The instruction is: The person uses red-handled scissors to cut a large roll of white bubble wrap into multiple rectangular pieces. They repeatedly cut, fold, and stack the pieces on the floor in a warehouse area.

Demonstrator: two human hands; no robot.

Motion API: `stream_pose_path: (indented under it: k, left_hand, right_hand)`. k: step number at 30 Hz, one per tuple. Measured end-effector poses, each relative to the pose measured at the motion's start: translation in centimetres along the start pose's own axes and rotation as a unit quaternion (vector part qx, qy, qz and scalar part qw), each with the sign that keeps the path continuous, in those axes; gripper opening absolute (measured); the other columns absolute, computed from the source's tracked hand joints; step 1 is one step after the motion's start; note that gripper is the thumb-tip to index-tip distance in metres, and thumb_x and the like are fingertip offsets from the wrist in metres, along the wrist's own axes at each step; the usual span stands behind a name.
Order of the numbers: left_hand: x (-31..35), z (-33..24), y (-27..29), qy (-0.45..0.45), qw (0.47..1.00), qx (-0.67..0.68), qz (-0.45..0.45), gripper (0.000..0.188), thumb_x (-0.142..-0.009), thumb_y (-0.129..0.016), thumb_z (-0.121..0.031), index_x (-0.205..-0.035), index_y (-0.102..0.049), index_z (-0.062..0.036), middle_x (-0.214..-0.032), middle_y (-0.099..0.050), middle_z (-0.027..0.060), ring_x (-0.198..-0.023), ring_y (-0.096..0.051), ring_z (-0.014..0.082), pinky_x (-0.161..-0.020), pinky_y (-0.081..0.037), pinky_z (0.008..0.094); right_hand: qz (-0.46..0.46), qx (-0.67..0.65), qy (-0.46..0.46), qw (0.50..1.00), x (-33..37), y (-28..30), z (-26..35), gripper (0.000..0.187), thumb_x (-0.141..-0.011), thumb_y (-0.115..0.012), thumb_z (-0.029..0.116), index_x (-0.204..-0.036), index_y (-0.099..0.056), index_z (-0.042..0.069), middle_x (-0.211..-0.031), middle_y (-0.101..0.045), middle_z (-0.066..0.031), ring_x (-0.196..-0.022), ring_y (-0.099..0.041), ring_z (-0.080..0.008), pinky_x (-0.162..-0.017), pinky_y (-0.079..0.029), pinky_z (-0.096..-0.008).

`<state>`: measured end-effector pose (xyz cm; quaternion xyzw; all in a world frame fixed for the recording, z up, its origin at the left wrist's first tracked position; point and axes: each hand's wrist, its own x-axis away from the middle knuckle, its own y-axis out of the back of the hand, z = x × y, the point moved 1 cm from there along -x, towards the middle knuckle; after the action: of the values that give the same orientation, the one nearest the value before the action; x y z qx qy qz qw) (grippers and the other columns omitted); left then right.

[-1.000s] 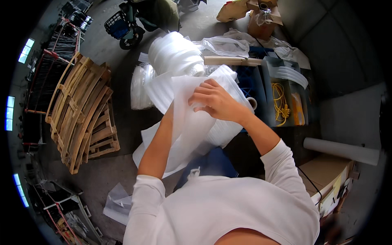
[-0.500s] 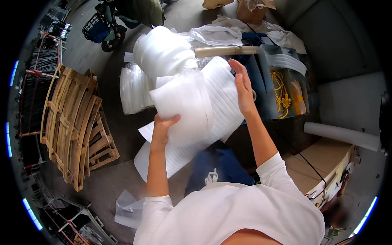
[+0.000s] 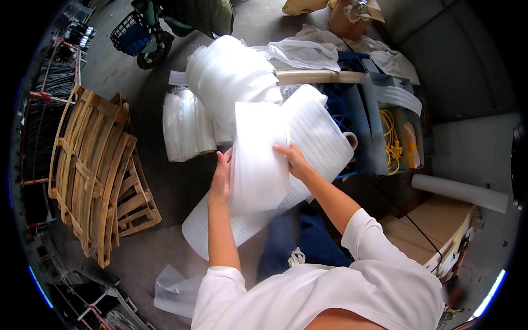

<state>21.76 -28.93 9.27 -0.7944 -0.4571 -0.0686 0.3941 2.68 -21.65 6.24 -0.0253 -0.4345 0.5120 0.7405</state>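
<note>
A stack of white foam sheets (image 3: 259,165) lies between my hands, its long sides running away from me. My left hand (image 3: 221,179) presses along the left edge, thumb up and some fingers hidden beside or under it. At the right edge my right hand (image 3: 296,160) grips the stack, fingertips on the top sheet. Under the stack a wide roll of ribbed white foam (image 3: 319,132) slants from lower left to upper right. A bulky bundle of white foam (image 3: 228,71) sits just beyond the sheets.
Wooden pallets (image 3: 96,176) stand at left. Plastic-wrapped rolls (image 3: 184,124) lie near the bundle. To the right are a grey bin (image 3: 374,140) with a yellow cable (image 3: 389,140), a white roll (image 3: 459,192) and cardboard (image 3: 423,228). Clear plastic (image 3: 179,291) lies on the floor; a scooter (image 3: 154,44) stands far left.
My right hand has come in from the right onto the sheets' right edge. The stack has turned straighter, and my left thumb has moved off its top to the left edge.
</note>
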Motion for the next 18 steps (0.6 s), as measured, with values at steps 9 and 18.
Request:
stream_pose_path:
  k: [9,18]
  left_hand:
    - [6.3,-0.9,13.1,-0.053,0.955,-0.154,-0.249,0.044,-0.089,-0.041,-0.037,-0.122,-0.042,-0.0077,-0.121,-0.048,0.0090,-0.109,-0.047,0.0212,-0.095,-0.029,0.0366]
    - [2.6,2.2,12.6,0.019,0.955,-0.188,-0.230,0.033,-0.090,-0.043,-0.029,-0.115,-0.047,-0.0082,-0.115,-0.053,0.0064,-0.104,-0.051,0.0164,-0.090,-0.034,0.0318]
  right_hand:
    - [0.032,-0.183,0.128,0.974,-16.5,-7.8,5.7,0.039,-0.080,-0.053,0.014,-0.115,-0.039,0.004,-0.105,-0.050,-0.0093,-0.096,-0.050,-0.0219,-0.083,-0.043,-0.0374]
    - [-0.033,-0.077,0.090,0.992,-26.0,-7.7,8.1,0.094,-0.076,-0.063,0.035,-0.133,0.011,0.017,-0.139,-0.010,-0.0164,-0.126,-0.018,-0.0354,-0.096,-0.021,-0.0559]
